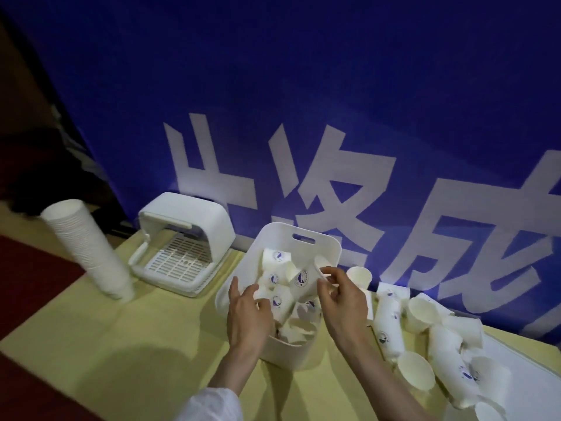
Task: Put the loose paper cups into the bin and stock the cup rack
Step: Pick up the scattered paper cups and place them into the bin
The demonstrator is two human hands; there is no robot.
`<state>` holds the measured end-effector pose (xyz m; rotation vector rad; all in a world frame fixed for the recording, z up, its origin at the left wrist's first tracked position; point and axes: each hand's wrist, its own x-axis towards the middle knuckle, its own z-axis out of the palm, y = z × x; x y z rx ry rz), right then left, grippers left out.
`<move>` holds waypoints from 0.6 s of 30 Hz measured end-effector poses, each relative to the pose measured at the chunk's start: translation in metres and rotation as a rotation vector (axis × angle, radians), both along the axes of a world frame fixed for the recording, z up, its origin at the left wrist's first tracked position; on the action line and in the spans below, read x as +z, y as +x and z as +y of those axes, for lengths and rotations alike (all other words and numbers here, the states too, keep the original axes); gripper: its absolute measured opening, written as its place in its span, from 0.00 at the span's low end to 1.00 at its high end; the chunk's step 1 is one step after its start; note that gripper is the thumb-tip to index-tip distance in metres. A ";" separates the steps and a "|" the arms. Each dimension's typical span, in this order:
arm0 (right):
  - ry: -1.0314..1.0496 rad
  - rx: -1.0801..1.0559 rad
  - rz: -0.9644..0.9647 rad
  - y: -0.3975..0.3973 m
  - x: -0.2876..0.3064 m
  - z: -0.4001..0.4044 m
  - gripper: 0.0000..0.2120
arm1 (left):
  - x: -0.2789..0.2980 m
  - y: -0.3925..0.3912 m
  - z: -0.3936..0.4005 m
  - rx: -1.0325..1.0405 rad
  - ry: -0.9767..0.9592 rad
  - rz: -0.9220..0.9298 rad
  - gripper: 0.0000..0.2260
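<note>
A: Both hands over the white bin [318,241], near the middle of the surface [158,344]. Left hand [247,311] spread, fingers resting on the cups inside, probably to press them flat. Right hand [340,294] pinching one printed paper cup [303,276], tilted, just above the pile.

B: And the rest?

A: Loose cups [425,335] lying toward the right edge, close to the blue banner [303,101]. Cup rack [185,244] open at the back left, not yet stocked. Tall stacked cups [88,247] leaning near the left edge. Free room along the front edge.
</note>
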<state>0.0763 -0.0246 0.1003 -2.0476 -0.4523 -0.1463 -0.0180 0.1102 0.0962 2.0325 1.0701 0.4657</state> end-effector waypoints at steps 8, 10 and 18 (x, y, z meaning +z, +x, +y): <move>-0.115 -0.005 0.144 -0.009 -0.021 -0.016 0.14 | 0.003 0.004 -0.016 -0.074 0.014 -0.118 0.14; -0.164 -0.038 0.197 -0.005 -0.028 -0.038 0.13 | 0.006 0.016 -0.035 -0.158 0.016 -0.174 0.14; -0.485 -0.205 0.365 0.010 -0.071 -0.145 0.11 | -0.026 0.075 -0.116 -0.583 0.036 -0.042 0.12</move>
